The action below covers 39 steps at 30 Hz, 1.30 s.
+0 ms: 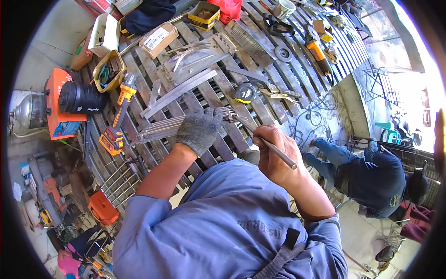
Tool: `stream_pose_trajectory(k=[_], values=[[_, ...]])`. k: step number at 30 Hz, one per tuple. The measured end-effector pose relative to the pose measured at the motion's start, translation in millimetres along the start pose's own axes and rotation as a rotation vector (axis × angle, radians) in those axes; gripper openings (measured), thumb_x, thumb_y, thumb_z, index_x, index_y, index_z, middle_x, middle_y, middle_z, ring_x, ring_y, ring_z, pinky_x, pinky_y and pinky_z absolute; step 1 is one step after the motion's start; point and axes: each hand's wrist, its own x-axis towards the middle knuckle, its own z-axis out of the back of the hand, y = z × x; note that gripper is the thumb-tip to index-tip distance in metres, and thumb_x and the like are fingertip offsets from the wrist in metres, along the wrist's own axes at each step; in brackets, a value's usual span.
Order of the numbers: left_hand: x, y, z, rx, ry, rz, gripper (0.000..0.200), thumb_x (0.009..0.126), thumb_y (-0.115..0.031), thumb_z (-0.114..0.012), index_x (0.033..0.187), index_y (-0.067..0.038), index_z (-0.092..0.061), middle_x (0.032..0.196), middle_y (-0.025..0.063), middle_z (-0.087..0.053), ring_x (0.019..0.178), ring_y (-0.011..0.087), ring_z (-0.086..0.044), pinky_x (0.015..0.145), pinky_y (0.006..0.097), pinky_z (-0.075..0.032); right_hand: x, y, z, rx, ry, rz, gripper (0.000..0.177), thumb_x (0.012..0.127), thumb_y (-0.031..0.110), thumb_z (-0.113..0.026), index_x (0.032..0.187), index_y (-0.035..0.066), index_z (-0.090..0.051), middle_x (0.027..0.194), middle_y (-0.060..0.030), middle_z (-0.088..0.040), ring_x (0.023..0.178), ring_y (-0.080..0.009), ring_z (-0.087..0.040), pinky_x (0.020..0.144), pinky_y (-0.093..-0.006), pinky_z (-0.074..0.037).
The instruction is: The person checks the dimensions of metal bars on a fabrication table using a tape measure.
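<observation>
My left hand point(200, 130), in a grey knitted glove, is closed round a bundle of thin metal rods point(160, 129) above the slatted metal table point(211, 95). The ends of the bundle stick out on both sides of the glove. My bare right hand point(277, 151) grips a metal bar point(274, 148) with its fingers wrapped round it. The far tip of this bar reaches the right end of the bundle; whether they touch I cannot tell. A yellow and black tape measure point(245, 93) lies just beyond, with pliers point(281, 93) to its right.
An orange cordless grinder point(119, 114) and a black jug point(81, 97) stand at the left. Flat metal strips point(179, 93), a cutting disc point(283, 53) and a corded orange tool point(318, 53) lie farther back. Another person point(371, 179) bends down at the right.
</observation>
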Motion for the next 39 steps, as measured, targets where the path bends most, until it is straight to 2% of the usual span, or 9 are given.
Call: stream_pose_trajectory(k=[9, 12, 15, 24, 27, 30, 36, 39], values=[[2, -2, 7, -0.006, 0.042, 0.014, 0.025, 0.099, -0.018, -0.067, 0.121, -0.007, -0.072, 0.106, 0.0142, -0.077, 0.096, 0.0324, -0.080, 0.081, 0.0463, -0.065, 0, -6, -13, -0.006, 0.037, -0.080, 0.036, 0.093, -0.008, -0.071, 0.124, 0.005, -0.058, 0.099, -0.0181, -0.069, 0.088, -0.0423, -0.074, 0.074, -0.0518, -0.061], [1, 0, 1, 0.002, -0.038, -0.001, 0.017, 0.100, -0.021, -0.068, 0.113, -0.010, -0.070, 0.096, 0.0129, -0.076, 0.090, 0.0322, -0.079, 0.078, 0.0476, -0.063, 1, -9, -18, -0.007, 0.037, -0.097, 0.032, 0.096, -0.004, -0.074, 0.123, 0.005, -0.059, 0.099, -0.0188, -0.070, 0.089, -0.0429, -0.074, 0.075, -0.0527, -0.060], [1, 0, -1, 0.011, -0.033, 0.009, 0.017, 0.100, -0.021, -0.068, 0.113, -0.010, -0.070, 0.095, 0.0129, -0.076, 0.090, 0.0321, -0.079, 0.078, 0.0476, -0.063, 3, -12, -22, -0.017, 0.056, -0.131, 0.029, 0.099, 0.000, -0.075, 0.123, 0.004, -0.059, 0.099, -0.0197, -0.070, 0.091, -0.0438, -0.074, 0.076, -0.0531, -0.060], [1, 0, 1, 0.017, -0.025, 0.000, 0.017, 0.101, -0.020, -0.067, 0.115, -0.010, -0.069, 0.096, 0.0121, -0.076, 0.089, 0.0315, -0.079, 0.078, 0.0463, -0.063, 0, -28, -41, -0.008, 0.096, -0.215, 0.028, 0.103, 0.007, -0.073, 0.128, 0.004, -0.059, 0.108, -0.0227, -0.073, 0.100, -0.0472, -0.075, 0.084, -0.0556, -0.060], [1, 1, 7, -0.027, 0.034, 0.000, 0.025, 0.099, -0.018, -0.067, 0.121, -0.006, -0.072, 0.102, 0.0147, -0.077, 0.097, 0.0328, -0.080, 0.079, 0.0459, -0.065, 0, -29, -46, -0.020, 0.188, -0.306, 0.032, 0.100, 0.005, -0.074, 0.129, 0.004, -0.061, 0.111, -0.0224, -0.073, 0.104, -0.0465, -0.074, 0.086, -0.0555, -0.060], [1, -1, 2, 0.004, 0.033, 0.013, 0.024, 0.099, -0.017, -0.067, 0.120, -0.006, -0.072, 0.102, 0.0140, -0.077, 0.096, 0.0315, -0.080, 0.076, 0.0446, -0.065, -1, -37, -54, -0.006, 0.172, -0.293, 0.034, 0.096, 0.003, -0.074, 0.128, 0.005, -0.062, 0.111, -0.0215, -0.073, 0.105, -0.0459, -0.074, 0.088, -0.0556, -0.060], [1, 0, 1, 0.007, 0.013, -0.007, 0.022, 0.098, -0.016, -0.067, 0.118, -0.008, -0.072, 0.102, 0.0126, -0.077, 0.093, 0.0302, -0.080, 0.075, 0.0443, -0.065, 5, -36, -53, -0.110, 0.209, -0.308, 0.042, 0.090, -0.001, -0.074, 0.130, 0.005, -0.064, 0.128, -0.0185, -0.068, 0.116, -0.0421, -0.072, 0.090, -0.0529, -0.062], [1, 1, -1, 0.008, 0.007, -0.022, 0.022, 0.097, -0.016, -0.068, 0.118, -0.007, -0.072, 0.101, 0.0126, -0.077, 0.093, 0.0299, -0.080, 0.075, 0.0442, -0.065, 1, -46, -64, -0.125, -0.021, -0.135, 0.026, 0.100, 0.007, -0.081, 0.122, 0.008, -0.068, 0.122, -0.0133, -0.072, 0.105, -0.0382, -0.075, 0.082, -0.0479, -0.062]])
